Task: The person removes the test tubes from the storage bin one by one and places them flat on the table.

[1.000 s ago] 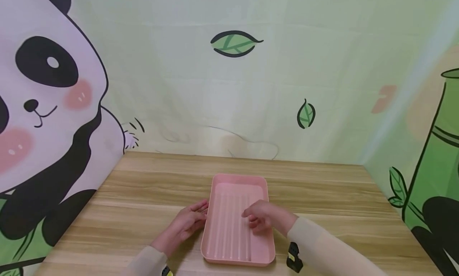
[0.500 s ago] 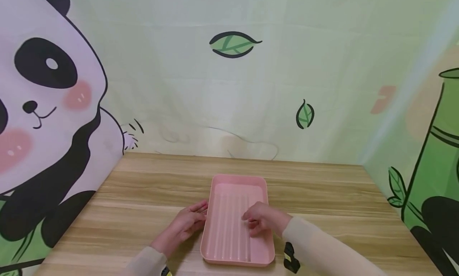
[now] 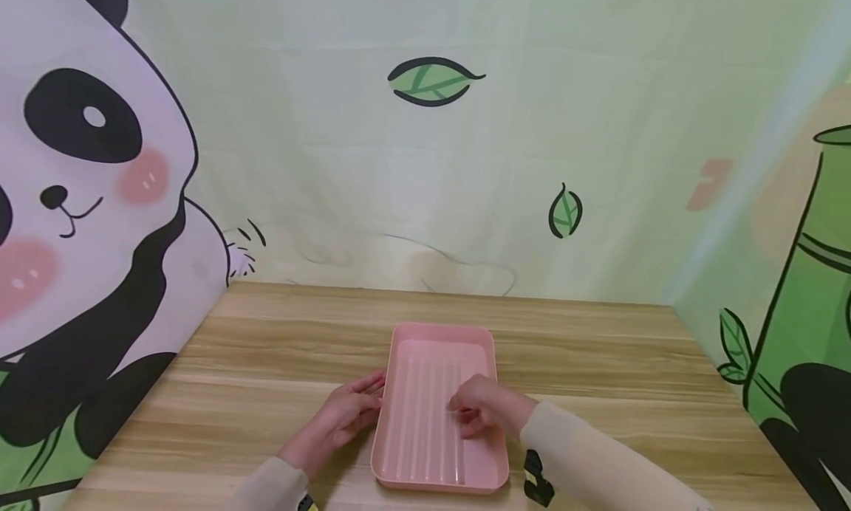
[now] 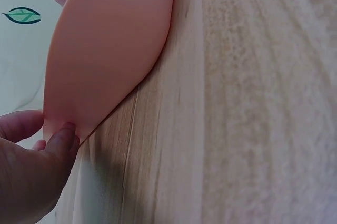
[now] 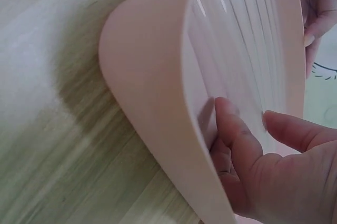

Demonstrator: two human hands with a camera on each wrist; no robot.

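A shallow pink tray point(image 3: 482, 463) lies lengthwise before me on the table. Along its left part runs a clear plastic piece point(image 3: 420, 422) with several long parallel ridges, also visible in the right wrist view. My right hand point(image 3: 488, 407) reaches over the tray's right wall; its thumb and a finger pinch the right edge of the clear piece, the other fingers curled below. My left hand point(image 3: 349, 411) rests beside the tray with relaxed fingers. In the left wrist view its fingertips point(image 4: 66, 132) touch the tray's outer wall point(image 4: 113, 34).
The wood-grain table point(image 3: 598, 363) extends to both sides and behind the tray. A pale green cloth backdrop point(image 3: 319, 127) with a printed panda and leaves stands at its back edge. Small dark devices point(image 3: 537, 478) are strapped at the wrists.
My right hand and sleeve have shifted slightly left, still pinching the clear piece. The left hand and the tray look almost unchanged.
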